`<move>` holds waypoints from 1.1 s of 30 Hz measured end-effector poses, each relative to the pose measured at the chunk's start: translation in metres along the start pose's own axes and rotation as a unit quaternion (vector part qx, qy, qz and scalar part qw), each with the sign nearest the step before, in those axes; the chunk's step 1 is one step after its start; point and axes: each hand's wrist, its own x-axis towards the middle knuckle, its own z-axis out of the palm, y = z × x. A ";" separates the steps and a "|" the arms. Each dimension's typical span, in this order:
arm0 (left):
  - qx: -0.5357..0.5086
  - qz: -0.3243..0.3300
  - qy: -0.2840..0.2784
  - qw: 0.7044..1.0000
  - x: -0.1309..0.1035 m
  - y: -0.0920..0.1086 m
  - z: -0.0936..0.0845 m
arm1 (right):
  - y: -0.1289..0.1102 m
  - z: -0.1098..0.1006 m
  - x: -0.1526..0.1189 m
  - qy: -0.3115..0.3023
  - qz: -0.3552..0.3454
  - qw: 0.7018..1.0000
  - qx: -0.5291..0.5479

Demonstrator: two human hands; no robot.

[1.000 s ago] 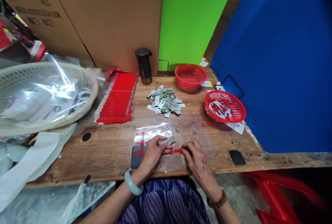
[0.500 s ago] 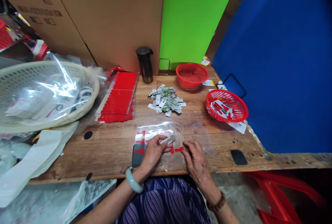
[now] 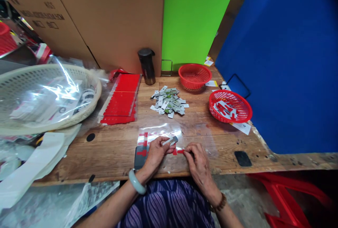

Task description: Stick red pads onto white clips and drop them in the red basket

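Observation:
My left hand [image 3: 157, 151] pinches a small flat grey-and-white piece [image 3: 170, 141] between thumb and fingers, above a clear plastic sheet [image 3: 163, 164]. The thumb and forefinger of my right hand [image 3: 197, 157] close on the right end of a small red sticker [image 3: 180, 151] near the sheet's right side. Whether that sticker is still flat on the sheet I cannot tell. More red stickers [image 3: 142, 153] show on the sheet's left part, partly over a dark flat block [image 3: 138, 163]. Beyond the hands lies a pile of similar grey-and-white pieces [image 3: 170, 102].
Red sticker sheets [image 3: 123, 96] lie left of the pile, by a dark bottle [image 3: 147, 67]. Two red baskets stand on the right, the nearer basket [image 3: 246, 110] holding red-and-white pieces. A large cream basket [image 3: 96, 103] with plastic-wrapped items fills the left. Blue board [image 3: 277, 69] borders the right.
My right fingertips have closed on the red sticker's right end and shifted slightly left. The grey-and-white piece in my left hand has tilted a little.

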 end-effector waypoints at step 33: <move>-0.052 -0.125 -0.073 0.988 -0.044 0.025 -0.017 | -0.031 -0.013 0.011 -0.055 0.090 0.972 0.209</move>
